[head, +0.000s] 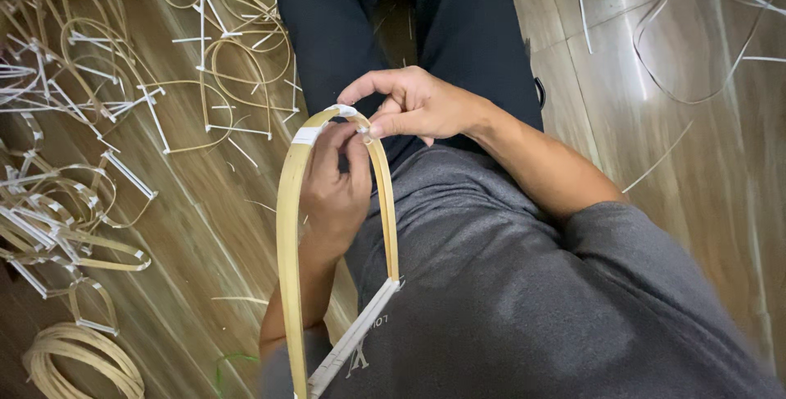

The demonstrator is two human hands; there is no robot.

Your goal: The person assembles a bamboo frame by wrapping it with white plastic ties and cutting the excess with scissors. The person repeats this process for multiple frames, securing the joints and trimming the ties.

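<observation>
I see a pale yellow-tan bent cane strip [288,227] with white tape bands; my shirt [508,284] is plain dark grey; my trousers [344,14] are black; the plank floor [205,227] shows brown wood grain; the scattered cane hoops [82,202] are tan with white ties.

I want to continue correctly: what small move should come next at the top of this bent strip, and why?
Probably press the white tape flat around the bent bamboo strip: the right hand pinches the bend's top, the left hand steadies it, and the tape looks only partly wrapped.
</observation>
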